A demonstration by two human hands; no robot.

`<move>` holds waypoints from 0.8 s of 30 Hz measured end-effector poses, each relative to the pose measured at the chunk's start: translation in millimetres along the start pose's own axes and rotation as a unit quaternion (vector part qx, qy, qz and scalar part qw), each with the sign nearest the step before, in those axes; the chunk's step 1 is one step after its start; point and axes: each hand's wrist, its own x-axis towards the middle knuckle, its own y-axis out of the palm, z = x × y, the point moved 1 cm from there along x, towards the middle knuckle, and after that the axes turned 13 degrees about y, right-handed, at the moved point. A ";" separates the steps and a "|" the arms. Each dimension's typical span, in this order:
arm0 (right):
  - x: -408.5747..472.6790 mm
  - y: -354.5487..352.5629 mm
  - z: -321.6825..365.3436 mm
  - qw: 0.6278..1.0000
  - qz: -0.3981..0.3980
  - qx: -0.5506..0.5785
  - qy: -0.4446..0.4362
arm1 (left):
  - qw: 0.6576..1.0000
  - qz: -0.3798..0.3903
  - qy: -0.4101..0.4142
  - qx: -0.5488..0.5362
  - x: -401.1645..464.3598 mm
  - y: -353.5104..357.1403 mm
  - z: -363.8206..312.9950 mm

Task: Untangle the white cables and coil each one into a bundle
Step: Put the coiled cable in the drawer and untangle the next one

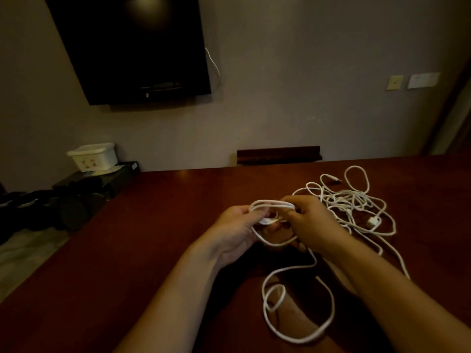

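Note:
Both hands hold a small coil of white cable [272, 205] above the dark red table [153, 225]. My left hand [237, 233] grips the coil's left side, fingers curled round its loops. My right hand [313, 222] pinches the coil's right side. The loose tail of this cable [300, 337] hangs down and loops over the table's near part, under my right forearm. A tangled heap of white cables [356, 202] lies on the table just right of my right hand, with a white plug [373, 222] in it.
A black TV [132, 47] hangs on the wall. A white lidded box [93, 156] sits on a dark low stand at the left. Dark bags [51, 207] lie beside it. A dark wooden rail [279, 154] stands behind the table's far edge.

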 end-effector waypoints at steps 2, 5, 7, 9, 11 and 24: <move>1.1 -0.5 0.0 1.000 -0.013 -0.026 -0.006 | 1.000 0.010 0.003 0.002 -1.7 -0.2 -1.8; 2.3 -0.6 -0.1 0.997 -0.044 -0.061 -0.018 | 0.998 0.057 0.009 0.021 -3.2 -1.5 -5.3; -0.1 -1.4 2.3 0.994 -0.059 -0.084 -0.023 | 0.997 0.075 0.001 0.027 -3.0 -5.0 -6.5; -2.2 -1.9 3.8 0.993 -0.063 -0.100 -0.026 | 0.996 0.077 -0.011 0.039 -3.0 -6.7 -8.2; -4.7 -0.4 6.5 0.991 -0.069 -0.113 -0.027 | 0.994 0.055 -0.014 0.095 -4.1 -3.6 -8.7; -19.3 2.9 22.9 0.998 0.035 -0.040 0.021 | 0.920 -0.197 0.165 0.296 6.5 -10.2 5.6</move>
